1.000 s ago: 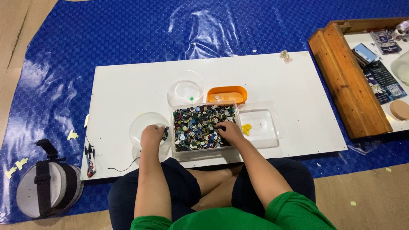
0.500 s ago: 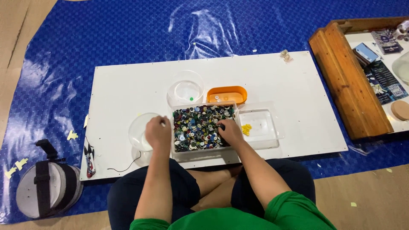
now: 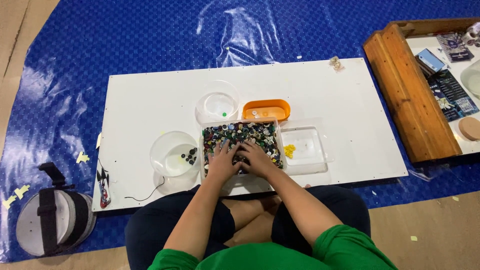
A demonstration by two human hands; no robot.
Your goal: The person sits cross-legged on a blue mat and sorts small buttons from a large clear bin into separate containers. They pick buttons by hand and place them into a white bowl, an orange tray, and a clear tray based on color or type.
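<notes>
We have both hands down in the clear rectangular plastic tub [image 3: 241, 131] heaped with small mixed-colour bottle caps [image 3: 235, 134], which sits at the near edge of the white board [image 3: 150, 100] just in front of our crossed legs. Our left hand [image 3: 222, 161] lies flat on the heap with fingers spread and loose, gripping nothing we can see; our right hand [image 3: 256, 157] lies beside it, touching it, fingers curled down into the caps (whether they pinch one we cannot tell).

Around the tub: to its left, a clear round plastic bowl [image 3: 172, 156] holding a few dark caps; behind and to its left, a second clear round bowl [image 3: 218, 104] with one green cap; directly behind it, an orange oval dish [image 3: 266, 109] with a few pale caps; touching its right side, a clear shallow square tray [image 3: 306, 146] with some yellow caps [image 3: 289, 150].

We judge the step in hand to be rummaging through the heap for caps of one colour. The next move calls for pinching a single cap free and carrying it to the container that matches.
</notes>
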